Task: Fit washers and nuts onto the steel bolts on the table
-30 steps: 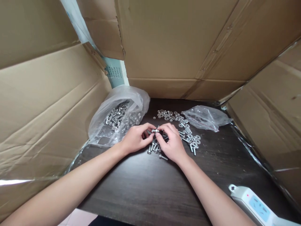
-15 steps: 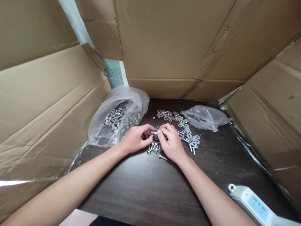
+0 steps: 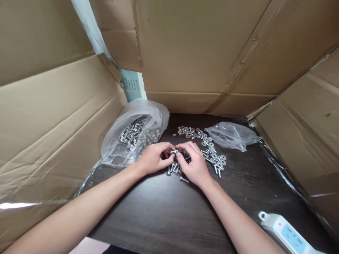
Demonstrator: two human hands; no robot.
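One bolt (image 3: 174,152) is pinched by left grip (image 3: 154,158) and right grip (image 3: 194,164); more bolts (image 3: 133,133) are contained in large bag (image 3: 148,106).

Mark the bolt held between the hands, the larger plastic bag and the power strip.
Bolt (image 3: 174,152): head view, on its exposed metal middle.
Larger plastic bag (image 3: 156,113): head view, on its upper wall.
Power strip (image 3: 292,239): head view, blue socket panel.

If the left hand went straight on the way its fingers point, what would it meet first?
The left hand would first meet the small metal fastener, perhaps already touching it, then the right hand just beyond. Depth is unclear in this view.
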